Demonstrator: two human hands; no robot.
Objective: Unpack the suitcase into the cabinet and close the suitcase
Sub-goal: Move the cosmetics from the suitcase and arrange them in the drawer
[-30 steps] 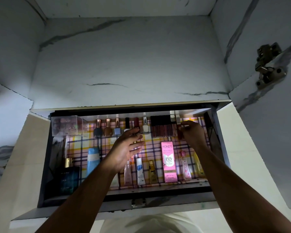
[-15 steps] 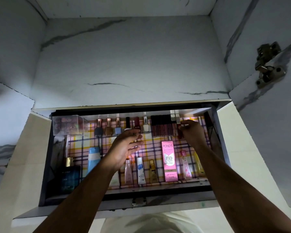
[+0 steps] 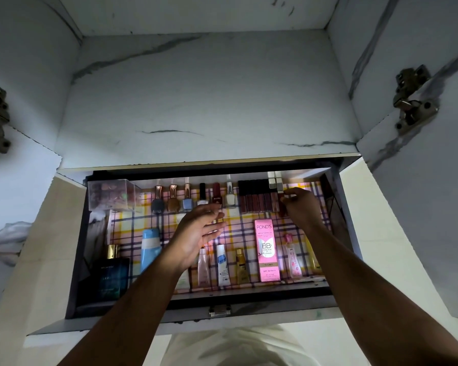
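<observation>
An open suitcase (image 3: 249,293) with a plaid lining and a metal latch (image 3: 219,310) lies below the open cabinet (image 3: 196,101). Cosmetics lie in it in rows: nail polish bottles (image 3: 187,199), dark lip gloss tubes (image 3: 254,199), a pink Pond's box (image 3: 266,249), small tubes (image 3: 224,265). My right hand (image 3: 300,204) pinches the lip gloss tube (image 3: 281,211) at the right end of the back row. My left hand (image 3: 198,233) hovers over the middle of the case, fingers straight, holding nothing.
A clear plastic box (image 3: 109,194) sits in the case's back left corner, with a dark blue perfume bottle (image 3: 111,276) and a light blue bottle (image 3: 150,247) in front of it. Cabinet doors stand open on both sides, with hinges (image 3: 410,101) showing.
My right hand stays on the tube at the right end of the row. My left hand has shifted slightly and its fingers have straightened.
</observation>
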